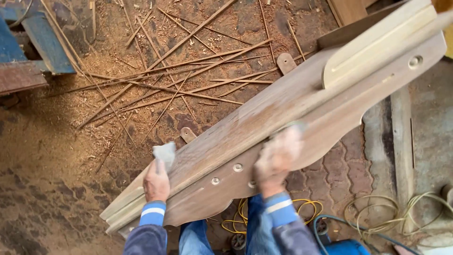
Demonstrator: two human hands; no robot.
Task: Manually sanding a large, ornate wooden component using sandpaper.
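Observation:
A long shaped wooden panel [302, 101] with a curved lower edge and several round holes runs from lower left to upper right. My left hand [156, 182] rests on its near left end and grips a small grey folded piece [164, 154], maybe sandpaper. My right hand [277, 158] is blurred by motion and presses on the panel's face near the middle; something greenish shows at its fingertips, but I cannot tell what it holds. Blue striped sleeve cuffs cover both wrists.
Sawdust and several thin wood strips [179, 75] litter the ground behind the panel. A blue metal frame [33, 47] stands at upper left. Yellow cable [306, 205], pale coiled hose [391, 210] and a blue machine [347, 246] lie on the paving at lower right.

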